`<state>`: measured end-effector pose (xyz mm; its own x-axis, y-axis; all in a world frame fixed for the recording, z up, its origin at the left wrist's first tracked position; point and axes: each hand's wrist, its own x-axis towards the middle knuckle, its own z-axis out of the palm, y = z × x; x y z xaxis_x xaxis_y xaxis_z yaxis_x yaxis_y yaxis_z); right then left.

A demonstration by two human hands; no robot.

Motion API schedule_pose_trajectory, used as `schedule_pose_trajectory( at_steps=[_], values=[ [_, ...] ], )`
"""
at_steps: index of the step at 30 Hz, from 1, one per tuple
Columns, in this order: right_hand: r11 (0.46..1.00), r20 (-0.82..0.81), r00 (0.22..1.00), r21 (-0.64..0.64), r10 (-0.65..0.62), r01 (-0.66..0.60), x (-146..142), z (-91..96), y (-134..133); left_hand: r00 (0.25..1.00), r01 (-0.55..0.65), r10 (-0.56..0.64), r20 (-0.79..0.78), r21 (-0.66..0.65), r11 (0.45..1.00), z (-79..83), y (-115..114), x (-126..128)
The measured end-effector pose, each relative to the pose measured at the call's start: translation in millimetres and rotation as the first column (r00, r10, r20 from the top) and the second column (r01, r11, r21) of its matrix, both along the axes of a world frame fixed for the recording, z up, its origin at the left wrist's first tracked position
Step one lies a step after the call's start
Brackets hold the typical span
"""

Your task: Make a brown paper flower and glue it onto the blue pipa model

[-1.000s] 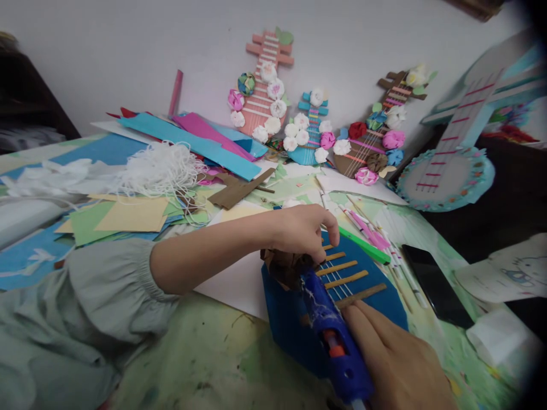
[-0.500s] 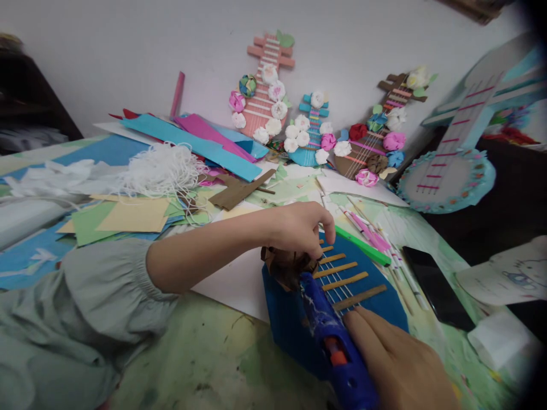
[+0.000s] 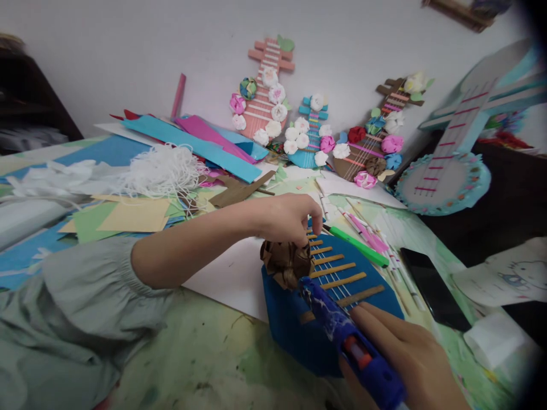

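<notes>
My right hand [image 3: 405, 353] is wrapped round a blue hot glue gun [image 3: 337, 324], its nozzle close to the lower right of a brown crumpled-paper flower [image 3: 286, 263]. Bent over the top of that flower, my left hand [image 3: 290, 219] grips it by its far edge; some fingertips are hidden. The flower is at the left edge of a dark blue cardboard instrument body [image 3: 294, 336]. Yellow-brown strips [image 3: 339, 267] cross white strings on the body. Behind it lies a green marker [image 3: 359, 246], and a white sheet [image 3: 231, 279] sticks out on the left.
Several decorated paper instruments [image 3: 314, 136] lean on the back wall. White string [image 3: 162, 171], coloured paper [image 3: 196, 145] and cut sheets [image 3: 132, 215] lie to the left. On the right are a black phone [image 3: 433, 287], several thin sticks [image 3: 404, 279] and a paper cup [image 3: 504, 273].
The glue gun's nozzle has drawn back from the flower, and its rear has swung right with my right hand. My left hand has shifted slightly left and up, showing more of the flower.
</notes>
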<state>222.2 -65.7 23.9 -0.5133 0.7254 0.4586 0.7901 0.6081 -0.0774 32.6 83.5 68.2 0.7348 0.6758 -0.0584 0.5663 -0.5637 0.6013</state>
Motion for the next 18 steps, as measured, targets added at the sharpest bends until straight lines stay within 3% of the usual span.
schedule_pose_trajectory(
  at_steps=[5, 18],
  values=[
    [1.000, 0.001, 1.000, 0.021, 0.007, -0.007, 0.5, 0.3, 0.3, 0.998, 0.022, -0.020, -0.056, 0.035, 0.999, 0.6, 1.4, 0.2],
    [0.998, -0.025, 1.000, 0.067, 0.015, -0.013, 2.4, -3.9, 3.1, 0.999, 0.045, -0.044, 0.008, -0.161, 0.986, -5.0, 6.9, 1.8]
  ],
)
